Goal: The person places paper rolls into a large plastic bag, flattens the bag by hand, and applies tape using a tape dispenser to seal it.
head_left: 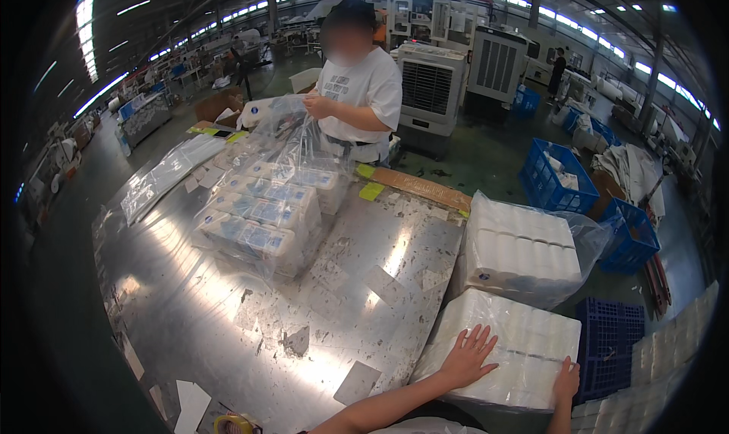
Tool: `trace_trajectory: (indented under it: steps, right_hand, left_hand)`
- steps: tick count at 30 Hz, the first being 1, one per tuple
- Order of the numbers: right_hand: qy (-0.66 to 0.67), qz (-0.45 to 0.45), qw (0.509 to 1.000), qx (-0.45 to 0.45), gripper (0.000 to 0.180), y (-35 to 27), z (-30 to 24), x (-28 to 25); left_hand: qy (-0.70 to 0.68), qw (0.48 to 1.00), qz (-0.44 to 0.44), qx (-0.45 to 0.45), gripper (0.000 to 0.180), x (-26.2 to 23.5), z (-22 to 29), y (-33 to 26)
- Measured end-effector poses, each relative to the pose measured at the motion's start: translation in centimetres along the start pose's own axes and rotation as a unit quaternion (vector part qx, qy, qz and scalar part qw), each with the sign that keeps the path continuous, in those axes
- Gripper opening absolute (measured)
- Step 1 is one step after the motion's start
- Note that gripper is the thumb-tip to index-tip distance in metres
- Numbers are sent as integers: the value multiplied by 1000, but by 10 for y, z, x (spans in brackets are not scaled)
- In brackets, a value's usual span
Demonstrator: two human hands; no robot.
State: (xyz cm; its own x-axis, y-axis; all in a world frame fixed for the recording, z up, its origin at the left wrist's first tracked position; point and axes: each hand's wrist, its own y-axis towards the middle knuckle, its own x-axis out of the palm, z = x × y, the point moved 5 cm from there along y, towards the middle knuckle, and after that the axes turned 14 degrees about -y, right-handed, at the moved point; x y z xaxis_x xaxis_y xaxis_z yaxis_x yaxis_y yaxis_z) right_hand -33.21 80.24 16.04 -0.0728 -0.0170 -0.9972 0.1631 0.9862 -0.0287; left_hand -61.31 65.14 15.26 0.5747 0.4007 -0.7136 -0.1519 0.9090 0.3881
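My left hand [468,359] lies flat on top of a plastic-wrapped pack of white paper rolls [524,328], fingers spread. At the same pack's right edge, my right hand [565,381] grips the side, its fingers bent over the corner; part of it is hidden. Just beyond sits a second wrapped pack of rolls [520,248], its loose clear film [596,240] trailing to the right. Across the metal table [357,282], a co-worker [357,92] holds up the mouth of a clear plastic bag [292,130] around several smaller packs of rolls [258,210].
Flat plastic bags [167,176] lie on the table's far left. A tape roll [231,425] is at the near edge. Blue crates [558,179] stand on the floor to the right, and a dark blue pallet [607,343] beside my pack. More white packs [668,350] are at the far right.
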Motion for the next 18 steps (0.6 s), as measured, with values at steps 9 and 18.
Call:
trace_trajectory:
  steps: [9, 18]
  right_hand:
    - [5, 11, 1000, -7, 63, -4, 2, 1]
    - [-4, 14, 1000, -18, 61, 1, -9, 1]
  left_hand:
    - [8, 1000, -12, -1, 61, 0, 0, 0]
    - [19, 999, 13, -37, 64, 5, -5, -4]
